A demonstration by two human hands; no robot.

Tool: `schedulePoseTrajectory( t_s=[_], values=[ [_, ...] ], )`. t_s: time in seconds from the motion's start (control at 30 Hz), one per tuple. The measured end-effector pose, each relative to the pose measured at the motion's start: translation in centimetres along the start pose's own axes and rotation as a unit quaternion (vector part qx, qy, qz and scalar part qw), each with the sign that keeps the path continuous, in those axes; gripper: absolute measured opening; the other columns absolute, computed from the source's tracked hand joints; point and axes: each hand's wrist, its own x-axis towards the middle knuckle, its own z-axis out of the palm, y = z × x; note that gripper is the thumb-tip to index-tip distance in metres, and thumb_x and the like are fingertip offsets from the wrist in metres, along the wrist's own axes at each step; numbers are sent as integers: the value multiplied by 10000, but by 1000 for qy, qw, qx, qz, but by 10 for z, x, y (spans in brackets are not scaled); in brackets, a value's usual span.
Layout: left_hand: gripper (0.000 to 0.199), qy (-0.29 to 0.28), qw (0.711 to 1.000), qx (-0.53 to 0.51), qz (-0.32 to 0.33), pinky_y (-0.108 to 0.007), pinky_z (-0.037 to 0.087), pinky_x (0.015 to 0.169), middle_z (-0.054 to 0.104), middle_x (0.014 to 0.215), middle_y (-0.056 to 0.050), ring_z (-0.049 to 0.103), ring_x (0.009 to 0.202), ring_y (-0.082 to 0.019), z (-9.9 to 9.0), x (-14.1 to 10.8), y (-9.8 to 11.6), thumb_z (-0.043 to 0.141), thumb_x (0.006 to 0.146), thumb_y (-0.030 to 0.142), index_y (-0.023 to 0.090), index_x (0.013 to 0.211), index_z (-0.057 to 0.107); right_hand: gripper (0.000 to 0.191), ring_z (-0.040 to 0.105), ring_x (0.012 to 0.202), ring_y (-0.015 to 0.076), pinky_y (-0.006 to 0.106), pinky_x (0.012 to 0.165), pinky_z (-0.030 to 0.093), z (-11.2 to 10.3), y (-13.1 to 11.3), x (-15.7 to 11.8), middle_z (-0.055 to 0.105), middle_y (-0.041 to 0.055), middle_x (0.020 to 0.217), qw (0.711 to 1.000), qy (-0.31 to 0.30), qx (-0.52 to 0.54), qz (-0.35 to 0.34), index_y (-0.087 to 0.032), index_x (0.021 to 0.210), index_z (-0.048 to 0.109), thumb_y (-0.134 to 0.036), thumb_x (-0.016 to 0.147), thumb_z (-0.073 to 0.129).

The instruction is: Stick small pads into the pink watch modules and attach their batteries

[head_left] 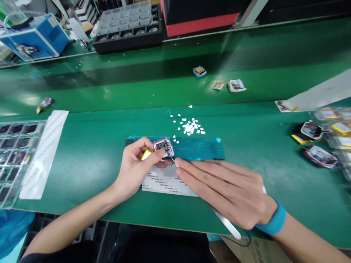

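My left hand grips a small open device with a pink-purple rim, its circuit board facing up and the thumb on it. A yellow-edged battery shows between the fingers of that hand. My right hand, with a teal band at the wrist, holds metal tweezers; their fine tip touches or nearly touches the lower right edge of the device. Below both hands lie a teal film strip and a printed white sheet. Small white pieces are scattered just beyond the strip.
Opened devices lie further back and at the right, beside a tray of batteries. On the left are a compartment tray and a long white strip. A black tray and blue box stand behind.
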Motion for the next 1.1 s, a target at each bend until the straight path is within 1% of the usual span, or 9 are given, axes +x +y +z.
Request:
schedulePoseTrajectory(
  t_s=[0.17,0.47,0.67,0.77,0.83,0.9,1.0,1.03,1.1],
  values=[
    [287,-7,1000,16,6,-272,632,589,705,676,19,700,558,-140,1,-1,0,817,741,284,198,708,545,382,711,1146,195,325,828,647,1,0,-2,694,66,1342,1000,-2,12,2,-160,1288,693,-133,1007,435],
    [230,4,997,65,45,-233,596,557,675,662,32,696,536,-128,1,-4,-1,779,762,222,194,682,564,360,709,1157,183,306,869,640,1,-1,-1,708,63,1323,998,7,59,24,-163,1281,681,-106,1023,437],
    [197,9,993,102,67,-210,548,519,643,647,40,647,523,-108,3,-6,0,764,773,209,194,694,584,378,722,1131,172,284,904,635,2,0,-1,716,29,1312,996,8,86,39,-243,1342,650,-122,1033,468],
    [179,10,989,121,80,-199,532,504,643,646,36,631,524,-103,3,-7,0,754,785,203,191,705,594,392,725,1126,171,286,911,636,4,0,-2,725,36,1295,994,9,100,44,-234,1370,629,-113,1035,466],
    [144,6,990,117,80,-205,552,511,662,651,32,655,529,-114,4,-7,-1,754,793,205,187,748,618,381,729,1117,174,298,910,642,4,1,0,735,55,1273,992,11,111,50,-197,1362,628,-105,1039,449],
    [113,4,992,105,75,-222,592,536,707,693,20,695,548,-132,4,-7,-3,759,800,207,177,865,673,346,733,1109,176,305,915,642,1,1,4,745,77,1248,990,-1,124,61,-156,1328,636,-96,1038,457],
    [255,7,992,93,83,-227,633,560,753,760,5,728,571,-140,5,-6,-6,756,813,190,152,1061,709,296,733,1108,164,302,942,632,-6,1,11,755,81,1227,984,-30,152,87,-153,1280,646,-82,1026,511],
    [272,6,992,89,88,-222,641,565,758,766,6,734,574,-138,5,-6,-6,750,820,176,144,1087,709,290,733,1103,156,293,946,629,-9,1,13,758,75,1223,980,-31,167,100,-161,1270,647,-74,1017,535],
    [259,3,992,79,97,-211,651,570,756,748,13,743,569,-136,6,-7,-6,735,831,147,132,1088,706,291,738,1076,140,269,936,627,-12,0,15,768,65,1201,973,-9,194,124,-168,1248,649,-51,989,584]
  ],
)
